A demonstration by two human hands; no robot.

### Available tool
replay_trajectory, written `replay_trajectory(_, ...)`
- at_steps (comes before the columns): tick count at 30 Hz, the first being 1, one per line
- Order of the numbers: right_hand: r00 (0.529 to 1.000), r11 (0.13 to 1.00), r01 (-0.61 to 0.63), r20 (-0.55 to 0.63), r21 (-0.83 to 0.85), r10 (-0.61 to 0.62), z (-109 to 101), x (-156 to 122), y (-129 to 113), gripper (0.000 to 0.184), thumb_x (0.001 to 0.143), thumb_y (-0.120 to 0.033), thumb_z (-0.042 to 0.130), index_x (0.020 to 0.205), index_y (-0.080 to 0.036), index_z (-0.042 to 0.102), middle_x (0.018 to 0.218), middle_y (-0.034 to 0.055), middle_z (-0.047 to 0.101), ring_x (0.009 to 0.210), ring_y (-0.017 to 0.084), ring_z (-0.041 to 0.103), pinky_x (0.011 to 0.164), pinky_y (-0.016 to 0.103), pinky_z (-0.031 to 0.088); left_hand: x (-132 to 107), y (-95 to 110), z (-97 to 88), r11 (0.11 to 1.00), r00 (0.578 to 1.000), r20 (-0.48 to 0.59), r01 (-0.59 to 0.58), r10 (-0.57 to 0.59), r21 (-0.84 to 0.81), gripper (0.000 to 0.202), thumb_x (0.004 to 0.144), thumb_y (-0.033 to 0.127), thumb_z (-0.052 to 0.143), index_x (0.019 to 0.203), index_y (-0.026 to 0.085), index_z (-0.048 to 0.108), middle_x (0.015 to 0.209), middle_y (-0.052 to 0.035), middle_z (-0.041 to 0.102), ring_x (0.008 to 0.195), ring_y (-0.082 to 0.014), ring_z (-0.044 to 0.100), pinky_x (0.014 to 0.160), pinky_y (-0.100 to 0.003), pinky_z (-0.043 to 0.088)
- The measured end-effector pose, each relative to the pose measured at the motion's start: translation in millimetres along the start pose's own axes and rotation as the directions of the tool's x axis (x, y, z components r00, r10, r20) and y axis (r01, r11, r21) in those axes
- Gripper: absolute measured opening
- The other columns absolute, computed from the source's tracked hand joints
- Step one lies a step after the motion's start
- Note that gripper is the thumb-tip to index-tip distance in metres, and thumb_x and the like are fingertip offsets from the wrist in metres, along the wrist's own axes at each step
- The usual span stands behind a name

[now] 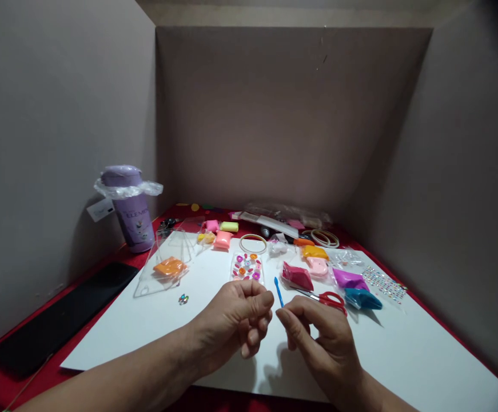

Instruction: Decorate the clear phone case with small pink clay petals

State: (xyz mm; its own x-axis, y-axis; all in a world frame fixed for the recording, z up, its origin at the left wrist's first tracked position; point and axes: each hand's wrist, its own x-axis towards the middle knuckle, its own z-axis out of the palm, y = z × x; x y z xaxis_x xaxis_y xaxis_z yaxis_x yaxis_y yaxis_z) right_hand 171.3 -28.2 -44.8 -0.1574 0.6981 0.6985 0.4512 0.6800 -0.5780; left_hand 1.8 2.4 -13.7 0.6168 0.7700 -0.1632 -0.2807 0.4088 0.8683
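Note:
Over the white board [115,332], my left hand [244,320] is closed, thumb pressed to the bent index finger. Whatever may be in that pinch is hidden or too small to make out. Close beside it on the right, my right hand [321,337] pinches a thin blue modelling tool [278,292] between thumb and index finger, its flattened end pointing up and away. Just beyond my hands lies a clear box of coloured gems [247,266]. Red-handled scissors [330,300] and a dark pink clay packet [297,277] lie beyond my right hand.
Purple [350,279] and teal clay packets [363,298] and a gem sheet [386,284] lie at right. On the left are an orange packet [170,268] on clear plastic, a small gem cluster [183,299], a black phone-like slab [64,315] and a purple tumbler [132,212]. Bangles [322,238] lie behind.

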Motion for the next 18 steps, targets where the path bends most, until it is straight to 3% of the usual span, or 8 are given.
replay_trajectory(10, 1.000, 1.000, 0.013, -0.004, -0.006, -0.013, -0.1, 2.0, -2.8, 0.025, 0.091, -0.018, 0.056, 0.067, -0.018, 0.060, 0.055, -0.0012, 0.057, 0.048, 0.011, 0.048, 0.048, 0.024, 0.037, 2.2, -1.2, -1.8, 0.994, 0.999, 0.026, -0.039, 0.042, -0.105, 0.022, 0.077, 0.027, 0.076, 0.080, 0.010, 0.063, 0.063, -0.0019, 0.062, 0.042, -0.0038, 0.051, 0.038, -0.013, 0.042)
replay_trajectory(18, 1.000, 1.000, 0.004, -0.002, -0.010, -0.004, -1.1, 0.7, -2.5, 0.024, 0.091, -0.019, 0.057, 0.067, -0.018, 0.061, 0.056, -0.0007, 0.058, 0.048, 0.011, 0.048, 0.048, 0.024, 0.037, 0.7, -1.7, -1.8, 0.997, 0.998, 0.033, -0.050, 0.052, -0.054, 0.025, 0.072, 0.028, 0.080, 0.072, 0.010, 0.062, 0.063, -0.0032, 0.064, 0.040, -0.0046, 0.051, 0.035, -0.013, 0.039)
